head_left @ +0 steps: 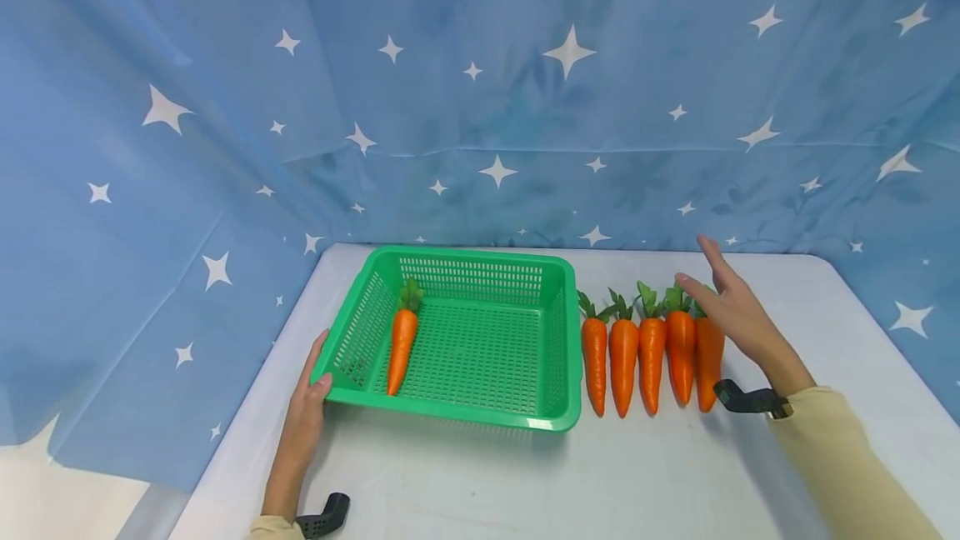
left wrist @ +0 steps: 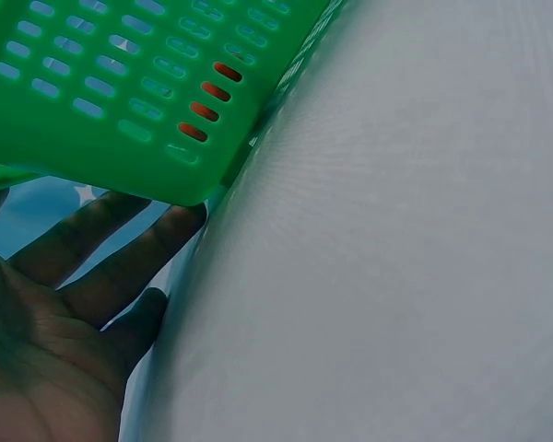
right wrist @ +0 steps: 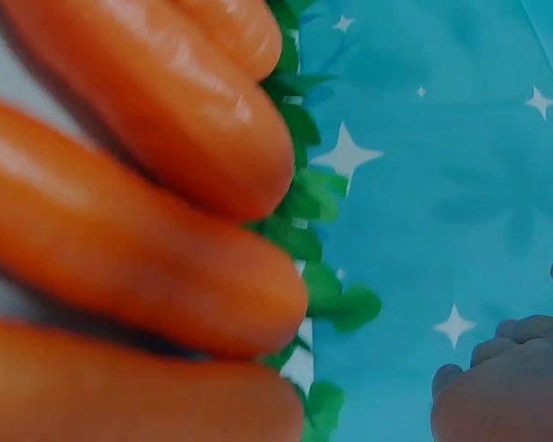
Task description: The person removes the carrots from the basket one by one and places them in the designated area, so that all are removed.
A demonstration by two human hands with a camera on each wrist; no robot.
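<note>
A green plastic basket [head_left: 480, 422] stands on the table, with one carrot [head_left: 402, 344] lying in its left part, leafy end toward the back. At the basket's front left corner, my left hand [head_left: 303, 402] holds the rim, thumb on top and fingers along the outside. The left wrist view has those fingers [left wrist: 120, 258] against the basket's slotted wall [left wrist: 101, 120]. Several carrots [head_left: 622, 365] lie side by side right of the basket, leaves to the back. Over the rightmost carrot [head_left: 707, 365] hovers my right hand [head_left: 738, 311], fingers and thumb spread, holding nothing.
A white table [head_left: 450, 490] carries everything. Behind it and to its left hangs a blue curtain [head_left: 495, 107] with white stars. Both wrists wear a black device, the right one [head_left: 750, 398] close to the rightmost carrot.
</note>
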